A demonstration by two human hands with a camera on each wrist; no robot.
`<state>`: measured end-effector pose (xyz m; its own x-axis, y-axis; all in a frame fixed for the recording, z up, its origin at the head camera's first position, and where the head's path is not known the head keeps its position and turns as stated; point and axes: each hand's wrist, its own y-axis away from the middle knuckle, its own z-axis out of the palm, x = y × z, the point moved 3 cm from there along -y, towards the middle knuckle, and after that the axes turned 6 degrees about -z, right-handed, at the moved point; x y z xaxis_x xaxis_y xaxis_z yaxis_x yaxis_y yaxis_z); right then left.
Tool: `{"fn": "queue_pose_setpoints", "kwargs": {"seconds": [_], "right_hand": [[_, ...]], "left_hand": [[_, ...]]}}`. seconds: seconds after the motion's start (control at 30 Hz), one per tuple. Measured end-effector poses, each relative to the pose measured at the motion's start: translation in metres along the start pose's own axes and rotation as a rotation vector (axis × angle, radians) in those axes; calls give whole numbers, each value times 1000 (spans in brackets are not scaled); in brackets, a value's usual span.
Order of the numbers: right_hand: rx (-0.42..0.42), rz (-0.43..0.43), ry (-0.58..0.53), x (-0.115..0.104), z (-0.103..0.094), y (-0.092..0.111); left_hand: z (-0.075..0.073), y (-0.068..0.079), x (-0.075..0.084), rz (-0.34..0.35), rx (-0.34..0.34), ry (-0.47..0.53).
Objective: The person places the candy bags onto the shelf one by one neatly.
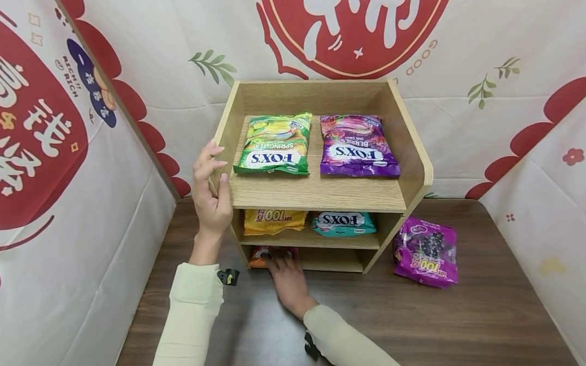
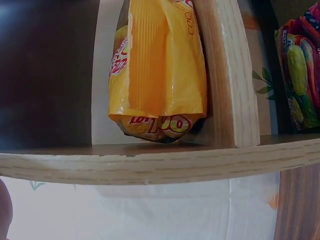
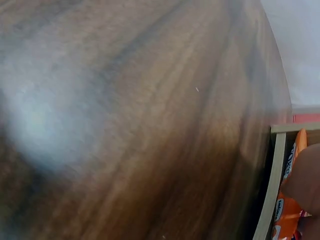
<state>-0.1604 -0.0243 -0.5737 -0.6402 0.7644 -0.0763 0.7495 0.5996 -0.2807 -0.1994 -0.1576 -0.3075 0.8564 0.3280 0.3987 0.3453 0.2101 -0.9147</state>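
Note:
A small wooden shelf unit [image 1: 318, 190] stands on the table. My left hand [image 1: 212, 194] grips its left side panel near the front edge, fingertips over the rim. My right hand [image 1: 288, 281] reaches into the lowest compartment, its fingers lying against an orange Fox's candy bag [image 1: 258, 257]; the fingertips are partly hidden there. In the right wrist view, that orange bag [image 3: 287, 217] lies behind the hand. On the top shelf lie a green Fox's candy bag [image 1: 275, 145] and a purple Fox's candy bag [image 1: 357, 146].
The middle compartment holds a yellow Lot 100 candy bag [image 1: 274, 221] and a teal Fox's bag [image 1: 344, 223]. A purple Lot 100 bag [image 1: 426, 252] lies on the dark wooden table [image 1: 495, 305], right of the shelf. Printed cloth walls [image 1: 144, 255] enclose the table.

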Motion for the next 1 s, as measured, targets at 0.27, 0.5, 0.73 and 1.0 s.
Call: {"fn": "queue_pose_setpoints", "kwargs": {"seconds": [0.27,0.5,0.73,1.0], "right_hand": [[-20,-7,9,3,2,0],[-3,-4,59,-5,1,7],[-31,-34,81,-18,-3,16],[-65,-58,76,-14,5,22]], "left_hand": [[0,0,0,-5,-7,-6],[-1,0,0,-8,-8,-3],[0,-1,-1,-7,3,3],[1,0,-1,-6,5,1]]}}
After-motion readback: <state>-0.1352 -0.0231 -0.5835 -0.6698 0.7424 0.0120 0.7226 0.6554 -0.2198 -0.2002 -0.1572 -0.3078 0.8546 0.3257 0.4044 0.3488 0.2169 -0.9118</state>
